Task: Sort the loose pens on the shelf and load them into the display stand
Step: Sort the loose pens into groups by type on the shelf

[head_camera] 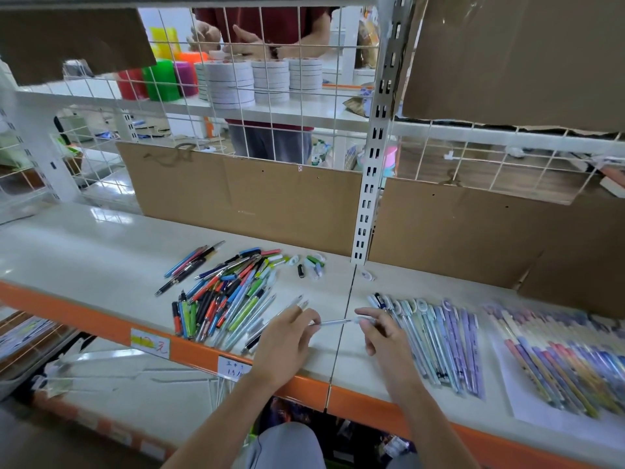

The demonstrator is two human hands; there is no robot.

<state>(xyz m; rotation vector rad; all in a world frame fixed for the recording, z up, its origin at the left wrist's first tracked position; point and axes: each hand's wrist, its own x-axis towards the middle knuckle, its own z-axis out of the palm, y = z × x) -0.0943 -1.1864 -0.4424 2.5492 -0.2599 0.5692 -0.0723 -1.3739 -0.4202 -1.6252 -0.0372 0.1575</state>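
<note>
A loose heap of mixed coloured pens (223, 292) lies on the white shelf (84, 252). To its right lies a sorted row of pale blue and purple pens (439, 336), and further right a row of darker purple and red pens (558, 357) on white paper. My left hand (287, 336) pinches one end of a thin clear pen (333, 322). My right hand (382, 333) pinches its other, capped end. The pen is level above the shelf's seam. No display stand is visible.
Small caps and erasers (311, 264) lie behind the heap. Cardboard panels (243, 198) line the back of the shelf. A slotted upright post (367, 198) meets the shelf at the seam. Behind the wire grid another person (270, 35) handles tape rolls (233, 82).
</note>
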